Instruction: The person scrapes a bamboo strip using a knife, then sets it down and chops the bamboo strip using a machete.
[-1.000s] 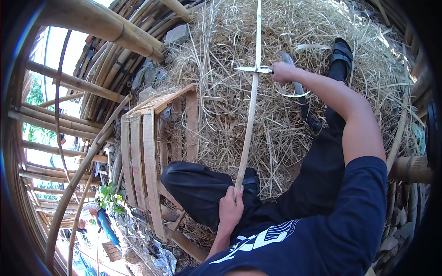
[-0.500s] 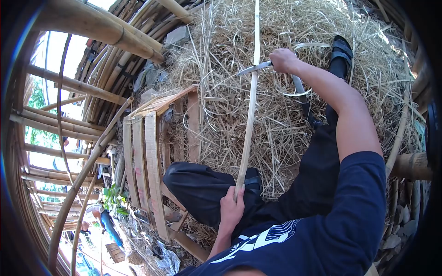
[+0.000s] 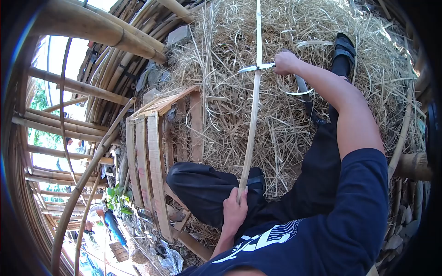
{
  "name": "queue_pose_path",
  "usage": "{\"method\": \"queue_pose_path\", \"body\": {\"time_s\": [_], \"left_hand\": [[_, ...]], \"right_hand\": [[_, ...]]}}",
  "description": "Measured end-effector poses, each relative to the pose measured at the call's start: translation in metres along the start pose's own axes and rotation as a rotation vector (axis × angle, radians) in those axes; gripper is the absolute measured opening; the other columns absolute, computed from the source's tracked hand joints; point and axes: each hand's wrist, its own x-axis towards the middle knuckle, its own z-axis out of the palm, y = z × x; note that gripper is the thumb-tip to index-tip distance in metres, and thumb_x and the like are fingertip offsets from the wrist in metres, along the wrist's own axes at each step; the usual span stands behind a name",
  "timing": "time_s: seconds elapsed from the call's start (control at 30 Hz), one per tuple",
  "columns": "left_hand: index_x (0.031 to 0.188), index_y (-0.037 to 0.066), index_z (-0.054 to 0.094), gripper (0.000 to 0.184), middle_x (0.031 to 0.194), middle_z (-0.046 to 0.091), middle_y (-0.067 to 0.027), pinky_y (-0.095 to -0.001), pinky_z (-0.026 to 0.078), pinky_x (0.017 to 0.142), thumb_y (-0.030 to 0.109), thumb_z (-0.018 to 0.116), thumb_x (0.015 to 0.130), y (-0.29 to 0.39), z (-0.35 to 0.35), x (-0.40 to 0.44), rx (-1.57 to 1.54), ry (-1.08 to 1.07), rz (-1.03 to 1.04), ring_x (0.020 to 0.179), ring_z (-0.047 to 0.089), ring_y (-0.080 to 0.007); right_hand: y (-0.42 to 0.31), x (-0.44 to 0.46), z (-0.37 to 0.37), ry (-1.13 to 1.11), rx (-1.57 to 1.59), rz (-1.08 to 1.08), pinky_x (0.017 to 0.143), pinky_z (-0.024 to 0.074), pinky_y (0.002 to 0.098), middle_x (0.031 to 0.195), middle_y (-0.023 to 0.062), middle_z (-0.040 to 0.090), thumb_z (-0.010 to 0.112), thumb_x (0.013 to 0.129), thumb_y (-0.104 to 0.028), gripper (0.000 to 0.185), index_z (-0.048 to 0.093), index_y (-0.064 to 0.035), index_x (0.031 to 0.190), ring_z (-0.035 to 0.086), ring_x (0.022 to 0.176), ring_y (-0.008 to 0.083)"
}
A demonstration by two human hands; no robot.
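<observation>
A long, pale bamboo strip (image 3: 252, 119) runs from my lap up past the top of the view. Its near end is gripped in my left hand (image 3: 235, 208), thumb along the strip, beside my bent knee. My right hand (image 3: 286, 63) is closed around a knife; its handle is hidden in the fist. The knife blade (image 3: 253, 68) lies crosswise over the strip at arm's length and points left. Thin curled shavings (image 3: 297, 92) lie close to the right hand.
Dry bamboo shavings (image 3: 230, 133) cover the ground. A wooden slatted crate (image 3: 155, 152) stands left of my knee. A dark-handled tool (image 3: 309, 110) lies by my outstretched leg. Bamboo poles (image 3: 87, 87) form a frame at left; beyond it a person (image 3: 112, 225) is partly visible.
The whole view has shifted slightly. The knife blade now looks more level and brighter across the strip. Both hands keep their holds, nearly in the same places.
</observation>
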Motion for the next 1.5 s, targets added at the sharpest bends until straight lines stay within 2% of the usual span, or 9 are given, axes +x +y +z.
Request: {"method": "queue_pose_path", "body": {"time_s": [0.07,0.4,0.47,0.7,0.8,0.87,1.0,1.2,1.5], "left_hand": [[0.082,-0.001,0.051,0.025,0.056,0.049,-0.0138,-0.0343,0.038,0.048,0.02,0.056,0.094,-0.002,0.002,0.0,0.009,0.024,0.007,0.046,0.045,-0.021],[0.081,-0.001,0.049,0.026,0.058,0.051,-0.0176,-0.0365,0.039,0.048,0.021,0.055,0.094,0.003,0.004,0.002,0.07,0.015,0.006,0.048,0.052,-0.0286],[0.08,0.001,0.047,0.027,0.061,0.055,-0.0234,-0.0457,0.04,0.049,0.022,0.054,0.094,0.005,0.005,0.002,0.042,0.029,0.02,0.063,0.057,-0.0443],[0.08,0.0,0.048,0.028,0.06,0.052,-0.0225,-0.0408,0.04,0.048,0.023,0.054,0.095,0.001,0.0,0.005,-0.028,0.0,-0.009,0.059,0.055,-0.0432],[0.08,0.0,0.049,0.028,0.059,0.053,-0.0177,-0.0362,0.04,0.049,0.023,0.054,0.095,0.0,-0.004,0.007,-0.043,-0.041,-0.045,0.052,0.055,-0.0317],[0.079,0.001,0.051,0.029,0.057,0.051,-0.0066,-0.0295,0.037,0.048,0.024,0.055,0.096,-0.01,-0.005,0.01,-0.21,-0.09,-0.074,0.05,0.049,-0.0142],[0.077,0.004,0.051,0.029,0.059,0.044,0.0048,-0.0209,0.028,0.044,0.026,0.055,0.096,-0.015,-0.007,0.013,-0.459,-0.194,-0.164,0.049,0.039,-0.0029],[0.087,0.005,0.051,0.024,0.056,0.038,0.0054,-0.0163,0.022,0.036,0.026,0.05,0.099,-0.006,-0.033,0.018,-0.915,-0.459,-0.325,0.039,0.029,-0.0003],[0.089,0.006,0.05,0.028,0.055,0.037,0.0048,-0.0165,0.023,0.034,0.031,0.045,0.1,-0.012,-0.049,0.031,-1.115,-0.617,-0.348,0.037,0.029,-0.0013]], "right_hand": [[-0.003,-0.007,-0.002,-0.011,0.11,0.036,0.078,0.0543,0.0404,0.087,0.022,0.068,0.056,0.07,-0.025,0.034,0.069,0.0036,0.082,0.067,0.084,0.0338],[-0.016,-0.016,0.008,0.0,0.23,0.055,0.076,0.0546,0.0408,0.086,0.0227,0.068,0.055,0.071,-0.015,0.025,0.068,0.005,0.079,0.067,0.084,0.0338],[-0.008,-0.011,-0.004,-0.016,0.183,0.131,0.079,0.0539,0.0406,0.092,0.0204,0.068,0.056,0.074,-0.018,0.026,0.069,0.0017,0.084,0.067,0.089,0.0322],[-0.008,-0.003,0.012,-0.042,0.27,0.004,0.073,0.0547,0.0421,0.082,0.0263,0.066,0.056,0.069,-0.014,0.025,0.067,0.0071,0.077,0.067,0.08,0.036],[-0.028,-0.021,0.034,-0.065,0.569,0.14,0.068,0.0548,0.0436,0.073,0.0302,0.063,0.054,0.07,-0.012,0.024,0.063,0.0106,0.074,0.067,0.072,0.0371],[-0.048,-0.053,0.027,-0.124,0.461,-0.073,0.063,0.0563,0.0395,0.068,0.023,0.065,0.054,0.072,-0.012,0.025,0.065,0.0098,0.074,0.068,0.065,0.0312],[-0.099,-0.104,0.012,-0.328,0.516,-0.197,0.059,0.0547,0.0413,0.066,0.0209,0.064,0.054,0.074,-0.013,0.023,0.063,0.0084,0.07,0.065,0.06,0.0309],[-0.128,-0.146,-0.04,-0.229,0.587,-0.513,0.068,0.0502,0.0454,0.072,0.0215,0.062,0.06,0.085,-0.03,0.033,0.059,0.0032,0.083,0.063,0.073,0.0375],[-0.103,-0.172,-0.065,-0.179,0.368,-0.478,0.063,0.0455,0.0498,0.066,0.0214,0.058,0.052,0.094,-0.035,0.036,0.056,0.0007,0.095,0.059,0.065,0.0411]]}}
